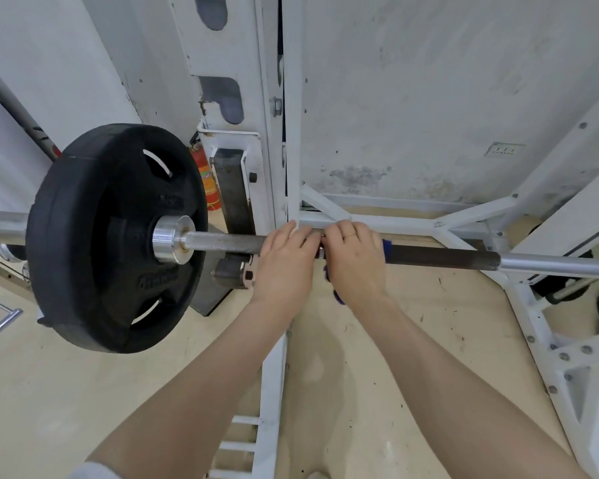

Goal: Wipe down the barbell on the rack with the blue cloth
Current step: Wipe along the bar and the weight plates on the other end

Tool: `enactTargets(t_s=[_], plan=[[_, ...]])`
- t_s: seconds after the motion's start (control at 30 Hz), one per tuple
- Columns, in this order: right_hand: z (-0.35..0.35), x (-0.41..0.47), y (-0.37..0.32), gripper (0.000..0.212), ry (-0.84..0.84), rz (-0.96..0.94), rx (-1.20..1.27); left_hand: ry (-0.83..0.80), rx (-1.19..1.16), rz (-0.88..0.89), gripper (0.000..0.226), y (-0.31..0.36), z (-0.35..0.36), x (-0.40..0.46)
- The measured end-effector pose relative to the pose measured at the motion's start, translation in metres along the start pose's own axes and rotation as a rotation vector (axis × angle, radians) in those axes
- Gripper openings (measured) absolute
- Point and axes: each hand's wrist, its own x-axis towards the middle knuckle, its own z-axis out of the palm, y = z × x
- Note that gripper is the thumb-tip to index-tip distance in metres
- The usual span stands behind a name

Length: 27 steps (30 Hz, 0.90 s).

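Reaching forward from the bottom of the view, two bare forearms run up to the barbell (440,259), which lies level across the white rack (293,133). The left hand (286,262) lies over the bar just beside the rack's upright, fingers together and curled over the top of the shaft. The right hand (355,261) sits right against it, knuckles almost touching, fingers closed around the bar with the blue cloth (338,293) pressed between palm and steel; one thin ring shows on a finger of this hand. Only scraps of the cloth peek out: a fold hanging below the wrist side and a strip at the far edge of the hand.

Left of the hands, one black weight plate (115,236) is loaded on the sleeve, held against a shiny silver collar (172,238). Raised lettering is moulded into the plate's face, but it is too blurred to read. The plate has three visible grip slots.

Behind the plate, one red fire extinguisher (203,174) stands by the wall, its label unreadable. Farther right on the stained wall sits one pale socket plate (504,149).
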Motion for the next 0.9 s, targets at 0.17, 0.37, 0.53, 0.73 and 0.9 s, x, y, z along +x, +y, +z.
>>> enactTargets(t_s=[0.17,0.37,0.53,0.73,0.9], plan=[[-0.011,-0.007,0.053,0.023,-0.147,-0.034,-0.040,-0.027,0.035,-0.036,0.041,0.022,0.007,0.003],[-0.023,-0.027,0.106,0.011,-0.131,0.241,-0.086,0.057,0.076,-0.009,0.029,0.019,0.015,0.006],[-0.009,-0.009,0.047,0.009,-0.007,0.103,-0.133,0.061,0.075,-0.024,0.027,0.018,0.018,0.006],[-0.008,-0.022,0.069,0.012,0.056,-0.050,-0.019,0.024,0.072,-0.051,0.029,0.015,0.019,0.007],[-0.031,-0.041,0.121,0.017,-0.005,0.338,0.087,0.005,0.064,-0.073,0.025,0.015,0.017,0.006]])
